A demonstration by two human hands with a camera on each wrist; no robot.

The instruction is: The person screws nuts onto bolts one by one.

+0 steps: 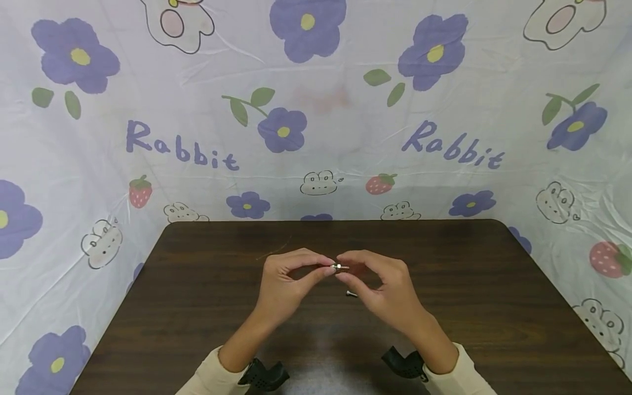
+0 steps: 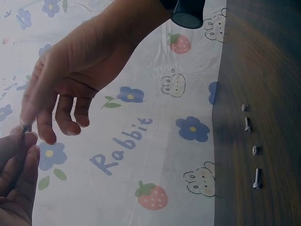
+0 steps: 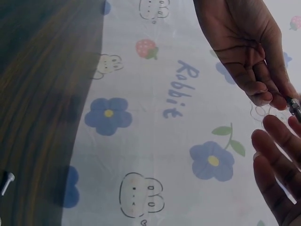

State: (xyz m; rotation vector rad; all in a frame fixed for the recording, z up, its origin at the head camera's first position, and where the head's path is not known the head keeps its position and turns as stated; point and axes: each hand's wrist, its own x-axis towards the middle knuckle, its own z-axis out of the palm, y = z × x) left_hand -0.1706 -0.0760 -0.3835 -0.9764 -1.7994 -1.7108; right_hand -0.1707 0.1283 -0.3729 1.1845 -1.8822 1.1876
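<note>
My left hand pinches a small silver bolt between thumb and fingertips, well above the table. A wider, nut-like piece sits on it by the fingertips, and the thin shank points right. Around that shank end, my right hand holds its thumb and index finger apart, with a gap above and below in the head view. In the right wrist view the bolt shows at the right edge, the left hand above it and the spread fingers of the right hand below.
Loose hardware lies on the dark wooden table: a short screw, a longer screw, a nut and another nut. Behind stands a printed cloth. Black wrist devices hang under both wrists.
</note>
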